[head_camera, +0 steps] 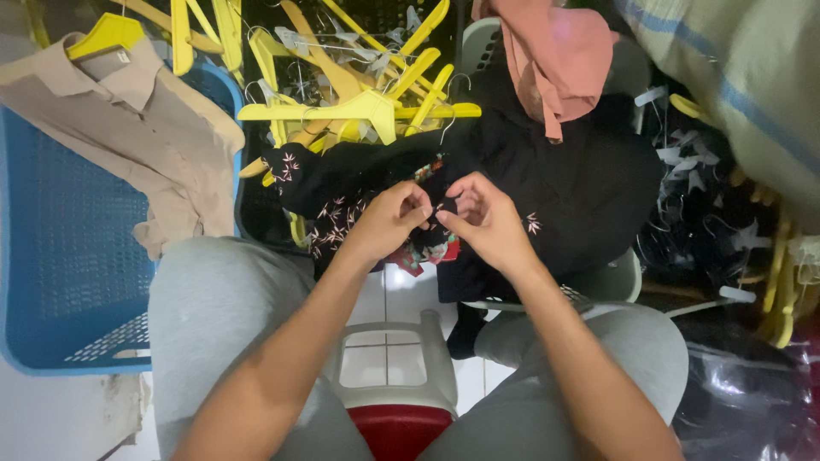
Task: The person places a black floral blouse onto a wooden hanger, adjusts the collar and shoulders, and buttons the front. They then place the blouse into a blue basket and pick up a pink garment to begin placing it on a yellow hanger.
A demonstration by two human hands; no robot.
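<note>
Over the knees, between both thighs: black garment (564, 183) with small pale leaf prints, spread across a pale plastic chair (619, 277) and trailing toward a crate of yellow hangers (359, 107). Left hand (386, 220) and right hand (489, 220) drawn close together at the middle of the cloth, fingertips pinched on a small fold near a red patterned patch (427, 252); both clamped on fabric, thumbs facing one another. Exactly what sits between the fingertips: too small to tell, perhaps a button or a seam.

Round about: beige collared shirt (137, 128) on a yellow hanger, draped over the rim of a blue basket (60, 256) at the left. Pink cloth (555, 60) hanging above the black garment. Striped pale fabric (752, 77) at upper right. White stool with red seat (397, 401) low between the legs. Dark plastic bag (752, 401) at lower right.

To do the fingerwork well, by judgement: keep the pinch short and near the spot being handled, hold the cloth taut between the two grips so that the fold stays flat, let the rest of the garment lie supported on the chair and not drag, and keep loose sleeves away from the hanger hooks, which could snag.
</note>
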